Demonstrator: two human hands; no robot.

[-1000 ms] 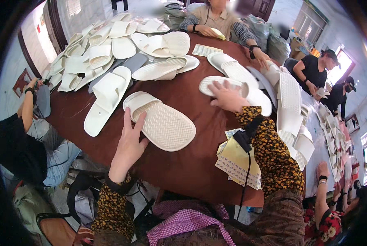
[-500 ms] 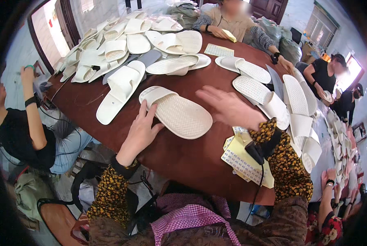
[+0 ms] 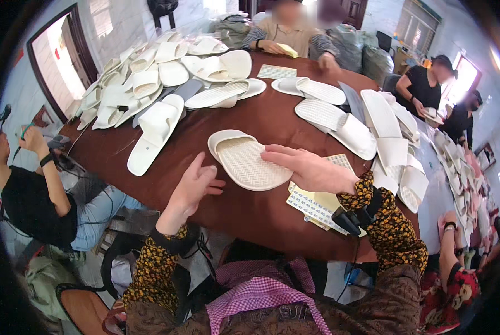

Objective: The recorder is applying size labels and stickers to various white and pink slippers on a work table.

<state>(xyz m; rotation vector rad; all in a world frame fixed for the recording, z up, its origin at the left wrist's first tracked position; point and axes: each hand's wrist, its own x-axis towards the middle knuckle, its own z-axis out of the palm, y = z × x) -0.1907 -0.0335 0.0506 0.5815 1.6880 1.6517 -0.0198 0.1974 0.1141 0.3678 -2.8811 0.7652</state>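
A white slide slipper [image 3: 241, 162] with a woven-pattern footbed is in front of me over the brown table, its strap toward the far left. My right hand [image 3: 317, 170] grips its near right edge, fingers laid over the footbed and the thumb hidden. My left hand [image 3: 193, 187] is just left of the slipper, apart from it, fingers spread and holding nothing. Under my right wrist lie printed sticker sheets [image 3: 311, 205] on yellowish backing.
A heap of white slippers [image 3: 144, 81] covers the table's far left. More slippers [image 3: 381, 111] lie at the right. Another sticker sheet [image 3: 276, 72] rests near a person [image 3: 289, 33] across the brown table [image 3: 216, 123]. Other people work at left and right.
My left hand has let go of the slipper and drawn back. My right hand has come in from the right and taken hold of its edge. The slipper has turned and tilted slightly.
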